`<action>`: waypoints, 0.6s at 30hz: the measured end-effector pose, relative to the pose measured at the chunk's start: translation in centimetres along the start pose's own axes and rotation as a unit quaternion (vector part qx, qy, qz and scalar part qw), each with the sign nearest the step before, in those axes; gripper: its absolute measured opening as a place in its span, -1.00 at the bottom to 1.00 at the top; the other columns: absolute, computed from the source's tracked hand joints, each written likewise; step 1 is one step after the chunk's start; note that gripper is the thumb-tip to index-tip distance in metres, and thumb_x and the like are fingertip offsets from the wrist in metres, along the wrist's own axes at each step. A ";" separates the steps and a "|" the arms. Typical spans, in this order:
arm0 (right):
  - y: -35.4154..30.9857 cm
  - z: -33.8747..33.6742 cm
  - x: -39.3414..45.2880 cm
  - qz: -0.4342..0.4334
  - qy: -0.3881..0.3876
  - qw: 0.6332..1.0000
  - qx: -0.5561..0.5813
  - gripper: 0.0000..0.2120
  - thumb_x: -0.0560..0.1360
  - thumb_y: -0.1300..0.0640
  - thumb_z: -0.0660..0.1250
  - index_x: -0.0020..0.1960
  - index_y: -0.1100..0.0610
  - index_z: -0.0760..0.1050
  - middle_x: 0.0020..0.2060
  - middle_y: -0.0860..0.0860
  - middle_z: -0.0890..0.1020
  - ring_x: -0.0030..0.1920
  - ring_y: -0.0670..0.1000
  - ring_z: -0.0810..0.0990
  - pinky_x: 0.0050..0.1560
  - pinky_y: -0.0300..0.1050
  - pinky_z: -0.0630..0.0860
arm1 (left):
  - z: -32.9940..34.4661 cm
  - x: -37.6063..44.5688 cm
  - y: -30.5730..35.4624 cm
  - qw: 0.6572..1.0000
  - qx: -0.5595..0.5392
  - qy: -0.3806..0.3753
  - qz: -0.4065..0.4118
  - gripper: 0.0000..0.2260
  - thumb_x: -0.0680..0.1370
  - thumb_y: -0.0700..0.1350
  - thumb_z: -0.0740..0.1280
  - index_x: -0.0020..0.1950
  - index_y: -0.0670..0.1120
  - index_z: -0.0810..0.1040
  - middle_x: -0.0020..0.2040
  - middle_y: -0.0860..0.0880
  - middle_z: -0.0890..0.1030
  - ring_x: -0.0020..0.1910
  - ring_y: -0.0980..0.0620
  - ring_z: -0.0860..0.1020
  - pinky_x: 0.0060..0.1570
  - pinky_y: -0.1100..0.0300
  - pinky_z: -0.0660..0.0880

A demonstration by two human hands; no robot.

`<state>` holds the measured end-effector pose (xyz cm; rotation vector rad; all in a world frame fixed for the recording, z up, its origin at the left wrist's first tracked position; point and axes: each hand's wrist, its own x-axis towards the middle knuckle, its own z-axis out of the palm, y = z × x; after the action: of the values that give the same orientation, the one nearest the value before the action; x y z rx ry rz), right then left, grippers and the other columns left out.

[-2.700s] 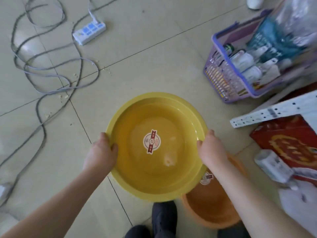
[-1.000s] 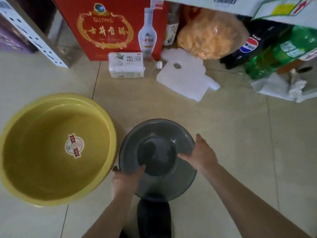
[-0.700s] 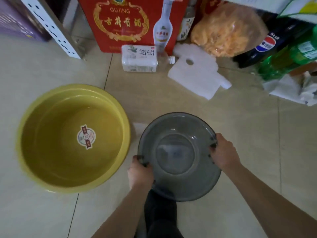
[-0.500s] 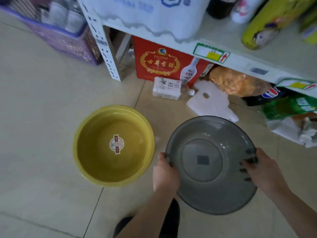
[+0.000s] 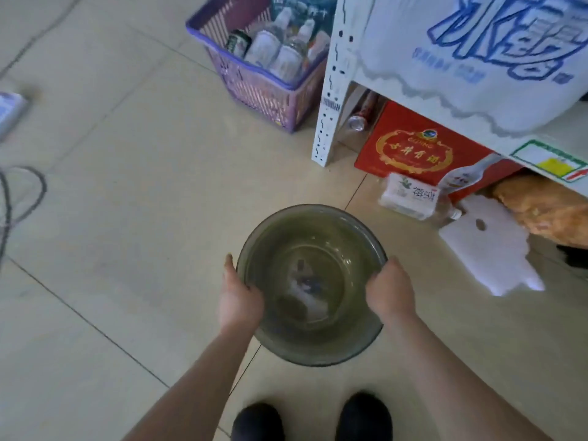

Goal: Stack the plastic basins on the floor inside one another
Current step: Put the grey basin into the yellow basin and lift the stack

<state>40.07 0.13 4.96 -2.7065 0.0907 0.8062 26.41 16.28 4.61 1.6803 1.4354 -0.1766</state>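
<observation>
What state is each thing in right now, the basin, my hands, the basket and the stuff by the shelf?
Grey basin: upright, held off the floor, no other basin in view.
Left hand: grip closed on the basin's left rim.
Right hand: grip closed on the right rim.
Purple basket: upright, holding bottles.
Clear bottle: lying on its side.
Red box: standing under the shelf.

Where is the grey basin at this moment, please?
In the head view, the grey basin is at lower centre, held at its rim by the left hand and right hand, above the shoes.
</observation>
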 end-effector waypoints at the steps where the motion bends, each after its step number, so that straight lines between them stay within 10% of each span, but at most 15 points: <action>1: 0.3 1.4 0.8 -0.001 0.008 1.000 -0.002 -0.71 0.52 0.32 0.21 0.22 0.38 0.37 0.17 0.32 0.52 0.16 0.31 0.53 0.13 0.07 0.47 | 1.0 1.2 -1.1 1.000 -0.005 0.002 -0.006 -0.37 0.56 -0.29 0.14 0.55 0.02 -0.05 0.51 -0.10 0.25 0.35 -0.22 0.41 0.24 -0.02 0.40; 9: 3.7 9.3 5.2 -0.098 0.107 0.989 -0.036 -0.43 0.54 0.34 0.21 0.50 0.35 0.13 0.48 0.26 0.25 0.50 0.19 0.20 0.49 0.06 0.23 | 7.4 5.8 -6.8 0.995 0.053 0.056 0.056 -0.35 0.57 -0.30 0.13 0.56 -0.10 -0.14 0.59 0.00 -0.13 0.56 -0.01 -0.16 0.53 -0.02 -0.10; 14: 4.5 8.4 4.8 -0.089 0.083 0.993 0.003 -0.06 0.40 -0.04 0.46 0.54 0.25 -0.01 0.54 0.18 0.13 0.53 0.15 0.11 0.50 0.09 0.18 | 6.0 6.6 -7.4 0.998 0.015 0.045 -0.044 0.01 0.39 0.15 0.44 0.55 -0.06 -0.21 0.59 -0.06 -0.09 0.56 -0.09 -0.02 0.49 -0.12 0.10; 18: 3.8 6.3 7.4 0.098 -0.054 0.987 0.115 0.09 0.23 -0.07 0.60 0.53 0.22 0.06 0.48 0.17 0.27 0.46 0.19 0.28 0.41 0.08 0.29 | 3.9 8.5 -6.3 0.988 -0.067 -0.007 -0.140 0.05 0.28 0.08 0.56 0.56 0.03 -0.05 0.53 -0.11 0.19 0.45 -0.19 0.28 0.33 -0.15 0.37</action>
<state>42.41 -1.29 -5.06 -2.4574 0.4057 0.9337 25.41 19.31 -6.24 1.3620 1.6325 -0.2419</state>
